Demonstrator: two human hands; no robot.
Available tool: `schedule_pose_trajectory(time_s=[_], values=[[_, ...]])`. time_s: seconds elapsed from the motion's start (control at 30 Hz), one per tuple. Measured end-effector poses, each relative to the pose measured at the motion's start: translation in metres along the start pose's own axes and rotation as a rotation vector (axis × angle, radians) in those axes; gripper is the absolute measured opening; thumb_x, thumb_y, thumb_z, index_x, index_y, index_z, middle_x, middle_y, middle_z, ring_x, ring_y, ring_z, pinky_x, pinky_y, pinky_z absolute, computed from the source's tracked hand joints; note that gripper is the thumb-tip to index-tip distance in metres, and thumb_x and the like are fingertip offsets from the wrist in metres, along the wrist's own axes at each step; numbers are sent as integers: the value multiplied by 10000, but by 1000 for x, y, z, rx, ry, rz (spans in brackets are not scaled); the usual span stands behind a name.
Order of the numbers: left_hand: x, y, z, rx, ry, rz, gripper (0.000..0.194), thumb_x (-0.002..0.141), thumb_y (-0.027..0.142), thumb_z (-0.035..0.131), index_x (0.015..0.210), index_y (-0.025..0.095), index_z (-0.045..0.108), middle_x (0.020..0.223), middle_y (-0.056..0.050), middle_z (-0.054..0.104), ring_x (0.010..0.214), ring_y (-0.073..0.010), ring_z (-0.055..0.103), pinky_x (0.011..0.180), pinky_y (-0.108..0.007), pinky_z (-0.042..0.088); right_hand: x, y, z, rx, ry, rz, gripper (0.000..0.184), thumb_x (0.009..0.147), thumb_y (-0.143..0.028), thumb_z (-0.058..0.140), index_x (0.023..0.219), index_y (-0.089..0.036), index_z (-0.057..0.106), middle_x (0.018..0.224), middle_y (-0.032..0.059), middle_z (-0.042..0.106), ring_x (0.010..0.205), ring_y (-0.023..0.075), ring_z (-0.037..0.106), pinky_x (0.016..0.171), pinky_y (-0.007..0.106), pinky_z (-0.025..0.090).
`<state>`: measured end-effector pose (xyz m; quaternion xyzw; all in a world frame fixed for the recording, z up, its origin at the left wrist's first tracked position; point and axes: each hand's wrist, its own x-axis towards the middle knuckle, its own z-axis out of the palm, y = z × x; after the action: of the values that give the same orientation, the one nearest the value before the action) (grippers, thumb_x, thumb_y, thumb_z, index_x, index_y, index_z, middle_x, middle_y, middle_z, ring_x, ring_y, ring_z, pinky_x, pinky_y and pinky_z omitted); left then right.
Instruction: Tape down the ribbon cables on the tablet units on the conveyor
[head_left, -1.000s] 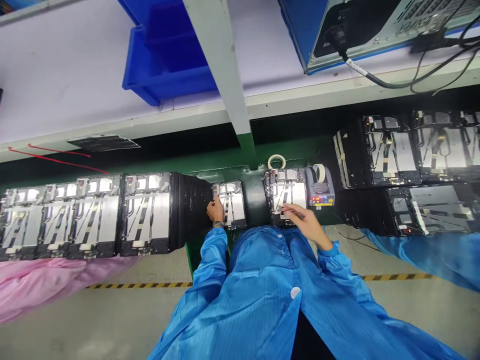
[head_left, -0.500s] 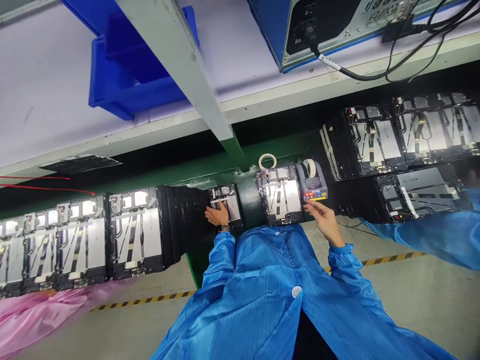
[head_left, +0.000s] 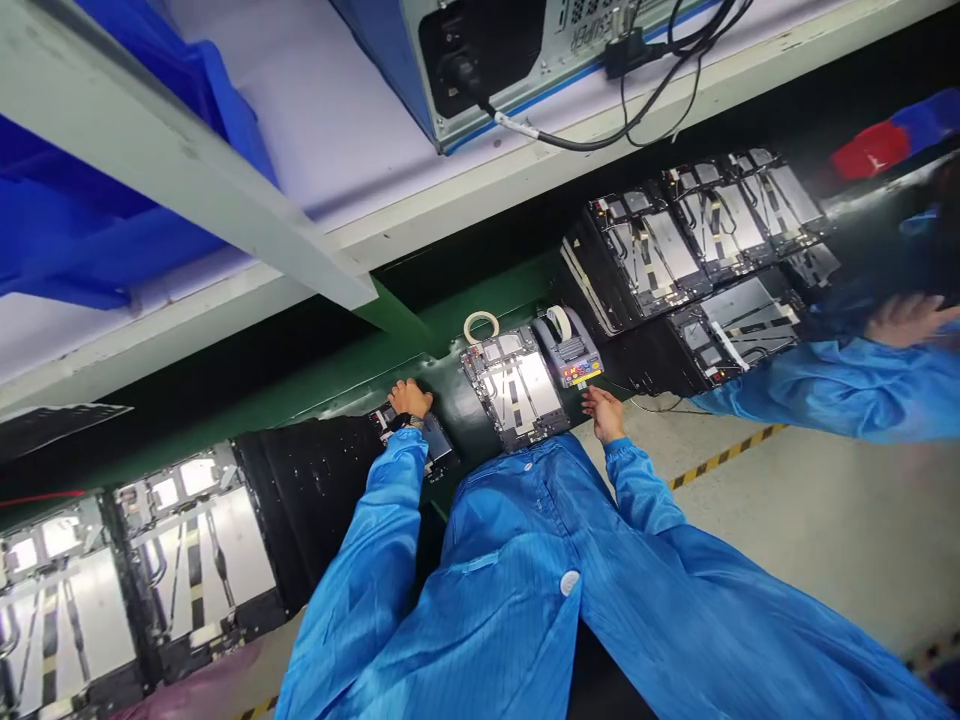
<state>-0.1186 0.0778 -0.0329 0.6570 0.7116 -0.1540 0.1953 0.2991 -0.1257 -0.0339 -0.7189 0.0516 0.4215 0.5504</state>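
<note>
My left hand (head_left: 411,399) is at the far end of an opened electronic device (head_left: 437,446), its fingers curled over the edge; the hand and wrist cover much of it. In front of me lies a similar opened device (head_left: 517,395), with silver panels, dark strips and a black border. Right of it stands a grey tape dispenser (head_left: 568,348) with a lit display and a roll of pale tape inside. My right hand (head_left: 604,413) is at the dispenser's front, thumb and fingers pinched on a short strip of tape (head_left: 583,385) at its mouth.
A loose tape roll (head_left: 481,327) lies behind the middle device. Black stacks topped by opened devices stand left (head_left: 196,560) and right (head_left: 649,250). A co-worker's hand (head_left: 909,322) is at the right. Overhead are a white shelf edge (head_left: 450,205), blue bins (head_left: 97,215) and cables (head_left: 585,145).
The view has shifted and tilted. My left hand has gone from lying spread on the left device to curling over its far end. My right hand has moved to the dispenser's mouth.
</note>
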Motion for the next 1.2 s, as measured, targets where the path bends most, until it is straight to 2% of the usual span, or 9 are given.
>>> schedule_pose_trajectory(time_s=[0.17, 0.33, 0.47, 0.57, 0.73, 0.9, 1.03, 1.1, 1.2], values=[[-9, -5, 2, -63, 123, -30, 596, 903, 382, 641, 1427, 121, 528, 1416, -241, 600, 1351, -404, 541, 1193, -567, 360, 1, 2, 11, 44, -30, 22, 300, 700, -331, 895, 839, -175, 680, 725, 2, 740, 521, 88, 625, 450, 168, 503], [-67, -32, 30, -289, 395, -468, 754, 1001, 587, 493, 1516, 42, 414, 1531, -305, 509, 1474, -412, 467, 1193, -553, 408, -6, 3, 13, 68, -2, 1, 292, 709, -324, 889, 807, -177, 656, 664, -32, 688, 517, 89, 623, 458, 168, 496], [-117, -66, 63, -467, 201, -676, 842, 1009, 658, 425, 1527, -5, 400, 1537, -352, 503, 1488, -428, 491, 1193, -530, 443, -12, 5, 9, 115, 92, -6, 259, 756, -298, 842, 862, -190, 632, 680, -47, 696, 528, 84, 637, 464, 154, 492], [-128, -80, 76, -575, 76, -690, 851, 1030, 678, 324, 1508, -17, 439, 1520, -347, 538, 1468, -412, 534, 1168, -492, 480, -12, 7, 13, 163, 114, 13, 278, 753, -217, 824, 920, -204, 602, 766, -29, 742, 643, 104, 710, 562, 178, 573], [-122, -79, 77, -575, 116, -612, 724, 1047, 618, 341, 1469, 56, 519, 1532, -272, 570, 1474, -338, 536, 1179, -433, 456, -3, 5, 30, 195, 142, 72, 342, 712, -82, 797, 899, -214, 543, 693, -52, 692, 625, 109, 692, 594, 199, 604], [-126, -73, 61, -550, 121, -529, 631, 993, 501, 527, 1450, 65, 527, 1454, -284, 603, 1417, -376, 558, 1137, -508, 478, -10, 7, 28, 176, 216, 68, 375, 710, -72, 761, 935, -222, 501, 675, -78, 649, 555, 87, 603, 546, 190, 553], [-133, -29, 16, -606, 410, -322, 626, 935, 462, 646, 1432, 99, 531, 1451, -267, 569, 1447, -373, 501, 1224, -531, 388, -42, 3, 11, 114, 262, -151, 451, 746, -183, 765, 1102, -238, 492, 776, -84, 656, 623, 91, 605, 568, 185, 513], [-136, 24, -15, -655, 547, -35, 525, 965, 444, 613, 1405, 162, 554, 1438, -216, 582, 1428, -334, 505, 1242, -522, 363, -59, -6, 12, 10, 152, -390, 515, 779, -261, 770, 1215, -237, 498, 861, -55, 669, 694, 112, 628, 629, 223, 539], [-133, 124, -61, -590, 514, 349, 639, 930, 482, 689, 1467, 183, 516, 1538, -210, 513, 1498, -355, 423, 1282, -545, 287, -72, -32, 35, -153, -82, -629, 586, 831, -347, 759, 1342, -241, 493, 1022, 13, 676, 806, 144, 651, 719, 277, 567]])
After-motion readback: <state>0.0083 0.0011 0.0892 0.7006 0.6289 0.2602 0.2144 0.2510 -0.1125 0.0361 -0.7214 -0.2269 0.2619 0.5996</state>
